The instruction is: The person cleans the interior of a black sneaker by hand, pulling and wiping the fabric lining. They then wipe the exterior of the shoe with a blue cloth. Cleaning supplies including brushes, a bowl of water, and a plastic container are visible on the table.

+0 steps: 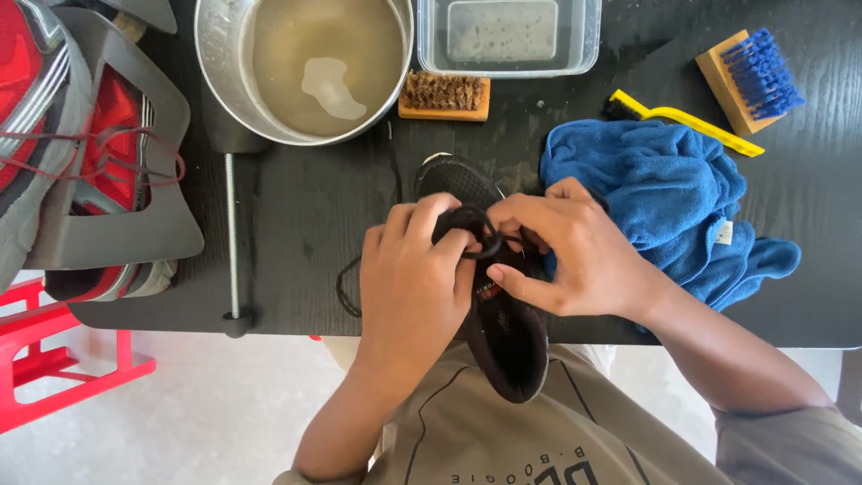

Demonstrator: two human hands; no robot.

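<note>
A black mesh sports shoe (503, 314) lay toe-away at the near edge of the black wood-grain desk (305, 207), its heel hanging over the edge. The left hand (413, 287) and right hand (575, 256) met above it, each grip pinched on the black shoelace (476, 229) looped between the fingers. A crumpled blue terry cloth (664, 198) lay just beside the right hand. Beyond stood a steel bowl of cloudy water (305, 63), a wooden brown-bristle brush (444, 95), a clear plastic tub (508, 36), a yellow-handled brush (691, 121) and a blue-bristled wooden brush (750, 79). A red and grey shoe (81, 153) sat at far left.
</note>
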